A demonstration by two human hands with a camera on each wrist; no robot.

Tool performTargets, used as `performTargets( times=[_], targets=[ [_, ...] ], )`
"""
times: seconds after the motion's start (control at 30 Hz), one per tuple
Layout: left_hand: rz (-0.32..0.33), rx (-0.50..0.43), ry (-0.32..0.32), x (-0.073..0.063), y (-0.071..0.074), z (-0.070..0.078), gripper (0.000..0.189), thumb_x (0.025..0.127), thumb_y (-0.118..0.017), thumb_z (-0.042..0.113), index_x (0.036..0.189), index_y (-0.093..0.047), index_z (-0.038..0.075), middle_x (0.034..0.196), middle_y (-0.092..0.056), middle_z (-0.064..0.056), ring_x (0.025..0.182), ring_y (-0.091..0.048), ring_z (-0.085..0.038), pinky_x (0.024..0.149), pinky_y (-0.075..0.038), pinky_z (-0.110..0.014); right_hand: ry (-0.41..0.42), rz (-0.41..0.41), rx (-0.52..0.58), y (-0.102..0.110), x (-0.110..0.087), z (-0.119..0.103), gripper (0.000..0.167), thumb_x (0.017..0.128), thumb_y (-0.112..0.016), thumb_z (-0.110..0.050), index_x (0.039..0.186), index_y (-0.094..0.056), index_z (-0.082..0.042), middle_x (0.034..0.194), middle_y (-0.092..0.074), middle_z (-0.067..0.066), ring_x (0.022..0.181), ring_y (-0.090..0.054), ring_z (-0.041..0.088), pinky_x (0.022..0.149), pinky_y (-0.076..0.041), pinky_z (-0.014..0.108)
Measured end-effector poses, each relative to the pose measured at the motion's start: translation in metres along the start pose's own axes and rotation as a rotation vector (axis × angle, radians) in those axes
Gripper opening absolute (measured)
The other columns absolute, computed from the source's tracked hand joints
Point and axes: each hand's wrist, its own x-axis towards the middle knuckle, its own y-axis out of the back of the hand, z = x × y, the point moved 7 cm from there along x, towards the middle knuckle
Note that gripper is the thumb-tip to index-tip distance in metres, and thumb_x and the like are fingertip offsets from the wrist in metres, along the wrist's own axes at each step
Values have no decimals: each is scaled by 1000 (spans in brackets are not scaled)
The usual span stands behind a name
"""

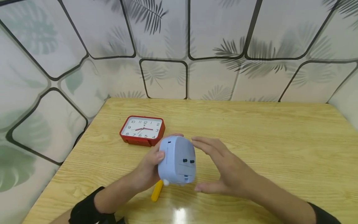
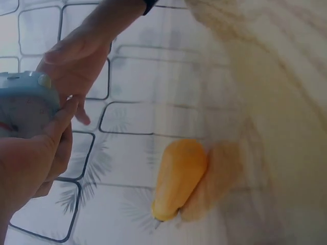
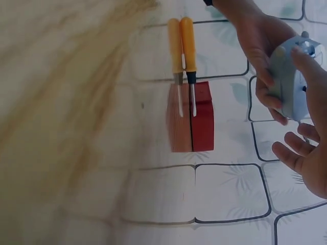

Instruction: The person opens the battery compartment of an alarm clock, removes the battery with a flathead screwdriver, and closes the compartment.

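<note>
Left hand [image 1: 149, 168] grips a rounded pale-blue plastic clock [image 1: 176, 155]; right hand [image 1: 230, 171] spreads, empty, by its three-o'clock edge, yellow wood-grain tabletop [image 1: 285, 137] beyond.

Rounded light-blue clock [image 1: 167, 165], raised above table [image 1: 265, 133], back [image 1: 184, 146] with two black knobs [image 1: 185, 160] showing

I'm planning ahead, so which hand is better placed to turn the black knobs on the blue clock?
Probably the right hand: it holds nothing and is beside the blue clock, with the black knobs on the side nearer it; the left hand grips the clock.
</note>
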Motion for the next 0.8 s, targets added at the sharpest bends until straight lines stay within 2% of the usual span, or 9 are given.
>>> performTargets(
  times=[0.13, 0.2, 0.37, 0.53, 0.67, 0.8],
  targets=[
    [-25, -47, -29, -2, -8, -2, 100, 97, -60, 61, 170, -5, 19, 141, -55, 3, 119, -61, -15, 102, -56, -30, 4, -5, 106, -2, 2, -4, 111, 79, -95, -43, 160, -33, 1, 161, -44, 16, 140, -50, 26, 100, -61, 39],
    [-45, -74, -41, -4, -12, -4, 105, 98, -59, 63, 170, 4, 19, 142, -54, 5, 120, -61, -12, 103, -55, -29, 0, -3, 152, -2, 2, -5, 111, 80, -94, -42, 160, -31, 3, 161, -43, 16, 141, -49, 26, 102, -60, 40],
    [-75, -144, -65, -6, -22, -10, 101, 100, -59, 60, 170, 3, 23, 146, -52, 3, 124, -60, -12, 104, -55, -29, -19, 23, 231, -3, 2, -5, 112, 79, -96, -39, 158, -31, 5, 154, -47, 16, 136, -52, 23, 108, -56, 36],
    [-134, -151, -79, -6, -31, -10, 90, 105, -50, 57, 170, 3, 24, 153, -43, -5, 127, -59, -15, 106, -55, -30, -51, 56, 279, -1, 0, -3, 110, 74, -99, -36, 154, -37, 8, 149, -54, 15, 132, -56, 21, 112, -52, 30],
    [-155, -120, -69, -7, -33, -10, 85, 109, -43, 53, 171, 5, 20, 159, -39, -12, 128, -60, -14, 106, -55, -29, -60, 76, 237, 1, -2, -1, 114, 71, -99, -39, 154, -39, 10, 146, -55, 16, 130, -56, 21, 114, -49, 24],
    [-109, -41, -39, -9, -29, -5, 79, 112, -39, 45, 171, 3, 15, 165, -30, -28, 130, -59, -13, 107, -55, -30, -23, 123, 165, 6, -1, 1, 119, 62, -102, -36, 154, -43, 11, 142, -55, 20, 128, -56, 22, 116, -44, 15]
  ],
)
